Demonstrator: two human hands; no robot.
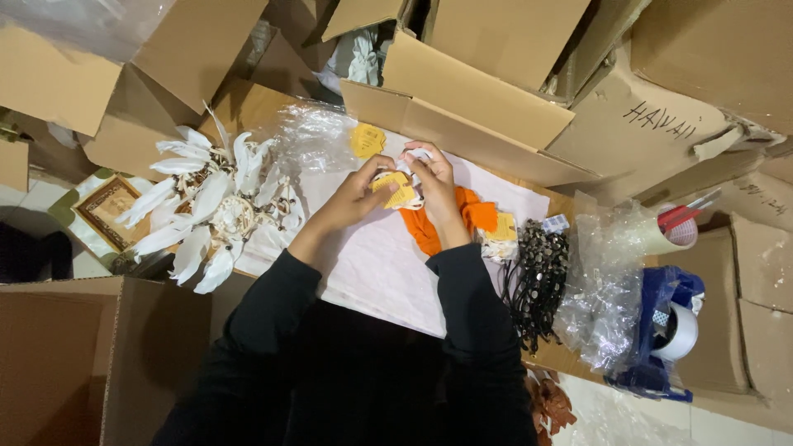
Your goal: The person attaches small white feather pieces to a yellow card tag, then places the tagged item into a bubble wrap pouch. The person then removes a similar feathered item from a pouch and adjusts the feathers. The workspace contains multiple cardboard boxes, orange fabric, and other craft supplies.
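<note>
The white sheet [372,264] offers the widest open stretch, bare below and between the two forearms. To the left, white feathered dreamcatchers [211,206] crowd that edge, with a crumpled clear plastic bag [318,136] and a small stack of yellow tags [368,140] behind them. To the right, an orange cloth [475,216], a bundle of black beaded strands [538,281] and more crumpled plastic [607,289] block the way, with a tape dispenser [669,330] beyond. Cardboard boxes [479,99] wall in the far side, and another box [99,355] closes the near left.
</note>
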